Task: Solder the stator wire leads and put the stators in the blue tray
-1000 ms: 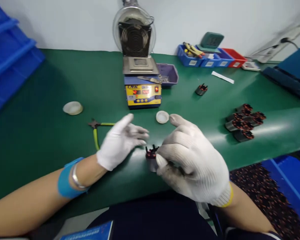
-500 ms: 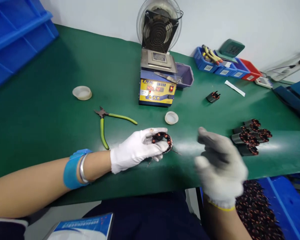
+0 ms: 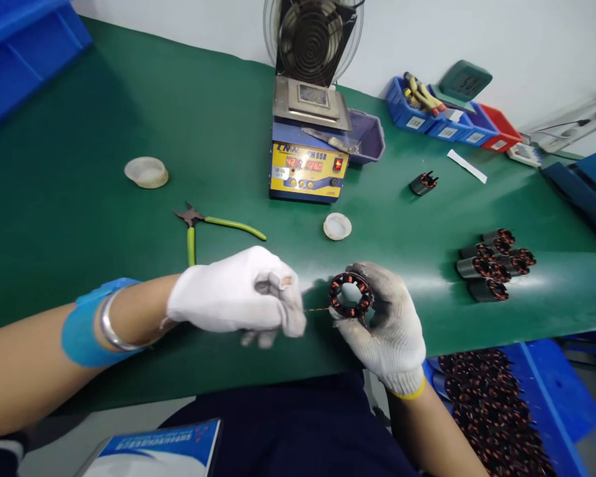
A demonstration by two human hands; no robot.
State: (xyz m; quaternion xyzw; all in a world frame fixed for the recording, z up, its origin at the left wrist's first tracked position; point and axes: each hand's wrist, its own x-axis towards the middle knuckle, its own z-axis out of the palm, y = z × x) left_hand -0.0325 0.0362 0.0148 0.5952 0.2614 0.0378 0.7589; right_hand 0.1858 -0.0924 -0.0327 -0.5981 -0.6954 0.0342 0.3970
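Green worktop [image 3: 79, 199]; solder pot [image 3: 305, 156] at its far middle, side cutters [image 3: 198, 225] nearer. Right hand [image 3: 385, 328]: fingers curled around wound stator [image 3: 350, 295], held above worktop front edge, open end up. Left hand [image 3: 238, 298]: fingers pinched on thin copper lead wire [image 3: 316, 309] running from stator. Judgement: stator rigid, small; hold by steel outer shell. Windings and lead fragile, kink easily.

Two white caps [image 3: 337, 226], one cutter [image 3: 198, 225], three small bins [image 3: 447, 122]
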